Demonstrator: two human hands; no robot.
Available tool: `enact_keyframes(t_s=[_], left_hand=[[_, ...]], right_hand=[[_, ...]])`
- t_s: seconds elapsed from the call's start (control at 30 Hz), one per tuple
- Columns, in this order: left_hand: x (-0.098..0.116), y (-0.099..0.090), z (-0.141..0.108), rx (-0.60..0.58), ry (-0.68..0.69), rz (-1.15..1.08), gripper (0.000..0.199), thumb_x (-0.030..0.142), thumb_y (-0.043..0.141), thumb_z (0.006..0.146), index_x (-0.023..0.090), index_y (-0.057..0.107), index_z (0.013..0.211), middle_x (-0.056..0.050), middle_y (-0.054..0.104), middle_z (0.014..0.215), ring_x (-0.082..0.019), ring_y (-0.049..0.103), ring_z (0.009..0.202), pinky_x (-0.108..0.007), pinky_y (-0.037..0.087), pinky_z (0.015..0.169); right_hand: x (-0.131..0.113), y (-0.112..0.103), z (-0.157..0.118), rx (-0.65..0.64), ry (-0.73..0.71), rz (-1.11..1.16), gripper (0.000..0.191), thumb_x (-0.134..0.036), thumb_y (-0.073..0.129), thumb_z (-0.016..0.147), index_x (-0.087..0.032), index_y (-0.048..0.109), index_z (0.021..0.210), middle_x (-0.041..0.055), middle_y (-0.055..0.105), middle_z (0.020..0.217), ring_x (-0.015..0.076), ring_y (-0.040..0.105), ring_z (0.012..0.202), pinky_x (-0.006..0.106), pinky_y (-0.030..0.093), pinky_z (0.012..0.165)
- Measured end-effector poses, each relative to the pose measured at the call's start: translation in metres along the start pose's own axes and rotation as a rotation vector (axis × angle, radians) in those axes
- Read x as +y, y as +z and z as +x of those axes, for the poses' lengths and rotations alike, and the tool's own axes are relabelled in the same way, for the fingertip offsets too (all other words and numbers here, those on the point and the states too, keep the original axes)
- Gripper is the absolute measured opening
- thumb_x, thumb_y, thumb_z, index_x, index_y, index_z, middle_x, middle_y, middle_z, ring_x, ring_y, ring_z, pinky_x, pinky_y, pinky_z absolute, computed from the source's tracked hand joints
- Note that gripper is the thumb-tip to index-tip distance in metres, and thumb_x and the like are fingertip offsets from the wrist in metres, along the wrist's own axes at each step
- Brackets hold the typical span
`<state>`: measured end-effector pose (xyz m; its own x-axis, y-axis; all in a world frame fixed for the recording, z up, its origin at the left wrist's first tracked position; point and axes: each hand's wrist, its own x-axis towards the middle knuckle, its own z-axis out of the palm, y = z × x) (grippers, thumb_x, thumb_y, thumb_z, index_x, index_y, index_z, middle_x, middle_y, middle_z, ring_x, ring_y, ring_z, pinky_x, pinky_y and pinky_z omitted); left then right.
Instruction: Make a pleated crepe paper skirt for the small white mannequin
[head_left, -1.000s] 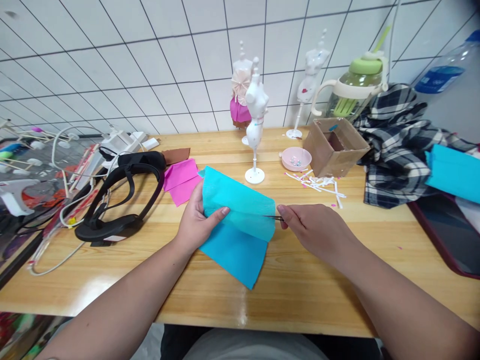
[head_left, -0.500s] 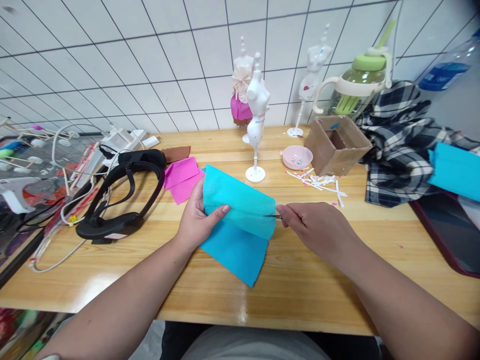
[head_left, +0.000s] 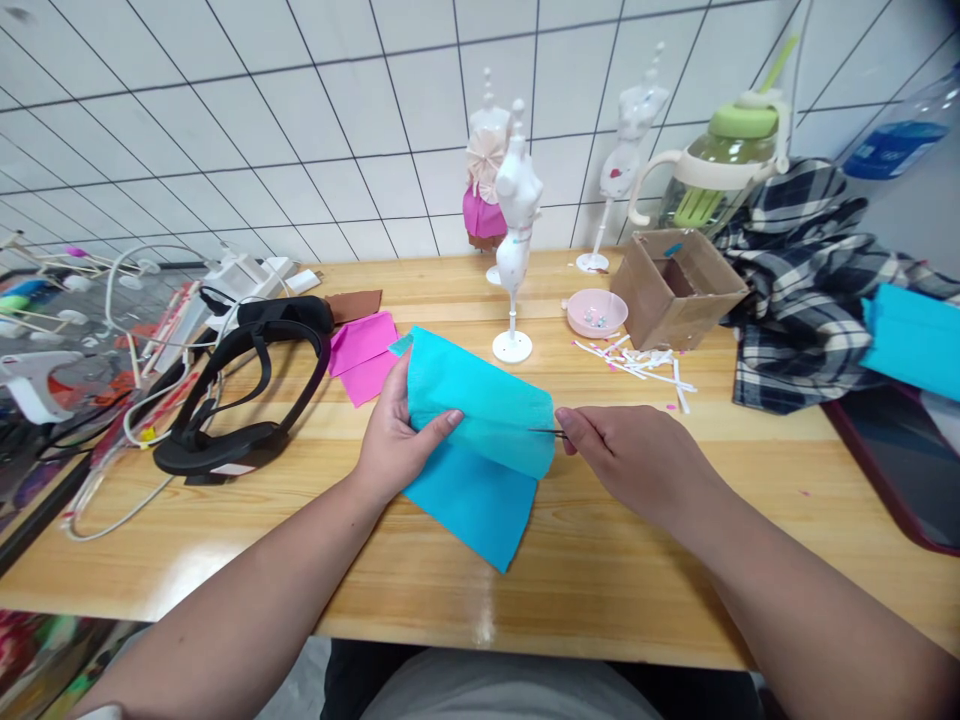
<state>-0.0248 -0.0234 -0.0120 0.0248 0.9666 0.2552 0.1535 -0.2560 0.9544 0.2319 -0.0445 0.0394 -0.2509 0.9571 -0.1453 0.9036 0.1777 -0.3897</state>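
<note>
A sheet of bright blue crepe paper (head_left: 487, 390), folded over on itself, is held above the table in front of me. My left hand (head_left: 401, 435) grips its left side, thumb on top and fingers behind. At its right edge my right hand (head_left: 630, 455) is closed round a pair of scissors (head_left: 551, 432). Their thin dark blades lie against the paper; the handles are hidden in my fist. A lower flap of the blue paper hangs toward me.
White dress-form stands (head_left: 514, 240) rise at the back, one dressed in pink. Right of them are a pink dish (head_left: 596, 312), white paper strips (head_left: 637, 362), a cardboard box (head_left: 675, 290) and a plaid cloth (head_left: 780, 350). Leftward lie pink sheets (head_left: 364, 355) and a black headset (head_left: 247, 460).
The whole view has shifted very slightly. A small blue corner of the paper now shows behind my left fingers. Both hands keep their hold.
</note>
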Motion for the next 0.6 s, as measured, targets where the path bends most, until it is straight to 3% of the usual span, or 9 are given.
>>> enact_keyframes(t_s=[0.6], left_hand=[[-0.0020, 0.0021, -0.0001, -0.013, 0.010, -0.002, 0.081, 0.035, 0.078, 0.076, 0.028, 0.036, 0.144, -0.010, 0.056, 0.139, -0.031, 0.056, 0.126, -0.046, 0.052, 0.101]], right_hand=[[-0.0023, -0.0003, -0.0007, -0.014, 0.016, 0.013, 0.057, -0.054, 0.020, 0.100, -0.024, 0.061, 0.072, -0.0002, 0.069, 0.075, 0.0203, 0.061, 0.073, 0.029, 0.026, 0.059]])
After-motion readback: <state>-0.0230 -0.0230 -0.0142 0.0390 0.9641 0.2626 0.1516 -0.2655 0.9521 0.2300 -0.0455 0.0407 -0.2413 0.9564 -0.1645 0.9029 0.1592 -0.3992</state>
